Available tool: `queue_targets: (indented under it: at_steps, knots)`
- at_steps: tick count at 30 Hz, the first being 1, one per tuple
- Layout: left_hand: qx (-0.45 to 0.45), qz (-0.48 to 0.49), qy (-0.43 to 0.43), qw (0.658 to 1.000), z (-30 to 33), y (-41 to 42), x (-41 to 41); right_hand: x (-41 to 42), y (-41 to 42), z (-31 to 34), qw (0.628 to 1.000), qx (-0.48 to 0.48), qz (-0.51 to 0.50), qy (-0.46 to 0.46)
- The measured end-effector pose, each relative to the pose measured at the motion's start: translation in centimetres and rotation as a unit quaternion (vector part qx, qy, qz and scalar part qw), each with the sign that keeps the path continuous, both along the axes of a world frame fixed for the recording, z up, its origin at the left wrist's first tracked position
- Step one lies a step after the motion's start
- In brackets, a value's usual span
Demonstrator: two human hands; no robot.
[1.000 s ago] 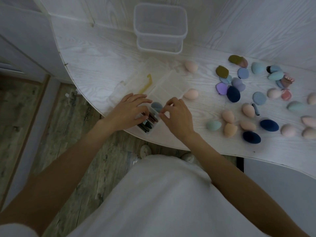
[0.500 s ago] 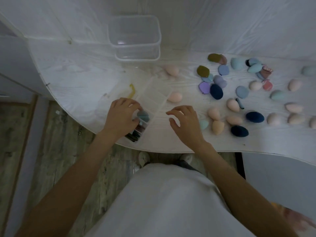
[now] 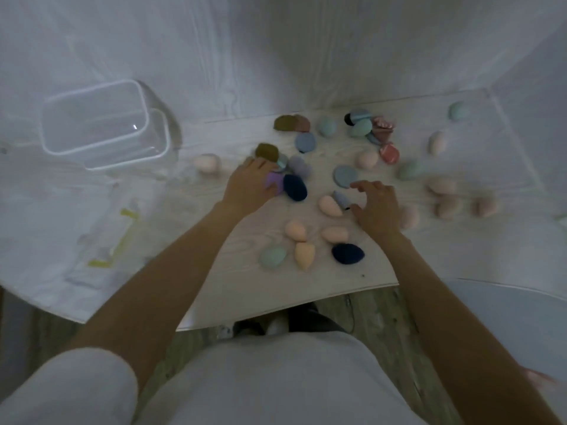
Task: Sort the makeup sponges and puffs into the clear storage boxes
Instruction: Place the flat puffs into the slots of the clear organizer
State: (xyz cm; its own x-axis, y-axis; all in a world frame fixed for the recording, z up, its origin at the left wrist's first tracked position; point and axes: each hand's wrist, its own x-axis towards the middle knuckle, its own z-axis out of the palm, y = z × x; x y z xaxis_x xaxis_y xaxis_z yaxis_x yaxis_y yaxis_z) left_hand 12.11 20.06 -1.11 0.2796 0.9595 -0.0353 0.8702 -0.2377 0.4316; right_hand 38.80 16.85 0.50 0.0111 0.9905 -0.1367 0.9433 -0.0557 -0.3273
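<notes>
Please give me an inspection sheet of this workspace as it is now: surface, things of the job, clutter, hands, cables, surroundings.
Surface: white wood-grain table, curved front edge.
Job's things: many sponges and puffs loose on the table, among them a purple puff, a navy puff and a peach sponge; stacked clear boxes at back left, the top one looks empty.
Clutter: a clear divided case with yellow latches, blurred, at front left.
Hands: left hand rests on the purple puff; right hand is beside a grey-blue puff, grip unclear.
Cables: nothing seen.
Surroundings: white panelled wall; wooden floor below.
</notes>
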Motion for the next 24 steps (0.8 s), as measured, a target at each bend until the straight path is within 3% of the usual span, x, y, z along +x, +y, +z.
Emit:
queue_targets:
  at_steps: [6,10,13,18,24]
  knots:
    - [-0.034,-0.021,0.101,0.994,-1.0,4.2,2.7,0.8,3.1,-2.1,0.978,-0.146,0.143,0.05]
    - [-0.096,-0.002,0.184,0.978,-1.7,6.3,3.6,1.5,4.5,-2.8,0.975,-0.138,0.168,0.04]
    - [-0.108,0.009,0.18,0.978,-1.8,6.9,3.9,1.6,5.1,-2.7,0.979,-0.112,0.16,0.05]
    - [-0.154,0.003,0.175,0.972,-1.3,8.2,3.8,1.5,5.7,-2.4,0.953,-0.138,0.269,0.006]
    - [-0.089,0.009,0.128,0.988,-0.9,7.8,2.4,1.5,6.1,-2.4,0.965,-0.062,0.255,-0.012]
